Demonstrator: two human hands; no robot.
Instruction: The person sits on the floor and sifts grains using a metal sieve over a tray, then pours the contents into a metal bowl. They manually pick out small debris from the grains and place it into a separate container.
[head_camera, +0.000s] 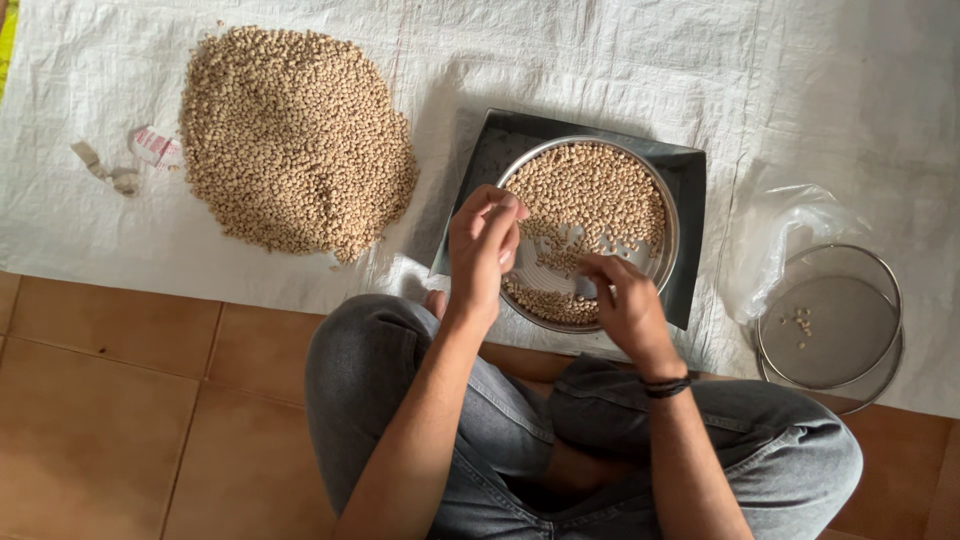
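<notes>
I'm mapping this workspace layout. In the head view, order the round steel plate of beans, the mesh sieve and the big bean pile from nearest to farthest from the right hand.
1. Round steel plate of beans: under the right hand.
2. Mesh sieve: to its right.
3. Big bean pile: far left, on the white sheet.

One view only, head-worn, looking almost straight down from above the seated person's crossed legs. Facing forward and down: tiled floor at the bottom edge, white woven sheet filling the top. Moderately near; both forearms run up from the lower edge to mid-frame. Round metal tray sits near centre, bean heap upper left, sieve at right.
</notes>
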